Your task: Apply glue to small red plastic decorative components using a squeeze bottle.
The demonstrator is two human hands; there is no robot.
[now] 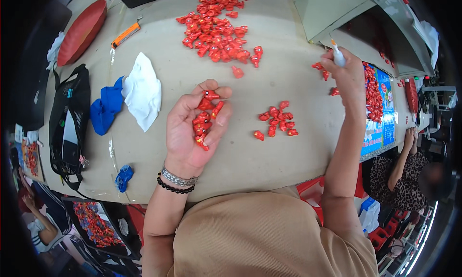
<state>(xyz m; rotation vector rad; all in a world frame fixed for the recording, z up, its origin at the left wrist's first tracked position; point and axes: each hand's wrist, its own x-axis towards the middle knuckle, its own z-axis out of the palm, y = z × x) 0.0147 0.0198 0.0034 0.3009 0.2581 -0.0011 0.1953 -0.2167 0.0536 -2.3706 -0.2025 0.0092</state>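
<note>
Figurines (202, 124) — red, clasped in left hand (185, 135), white tube (339, 58) gripped in right hand (349, 74)

Bare tabletop (310, 137) opens to the right of a small cluster of red pieces (275, 114) and along its near side. The cupped left hand (185, 128) blocks the way to its left, a larger red heap (219, 38) crowds beyond it, and the right hand (349, 75) and metal cabinet (332, 10) stand off its far right.
</note>
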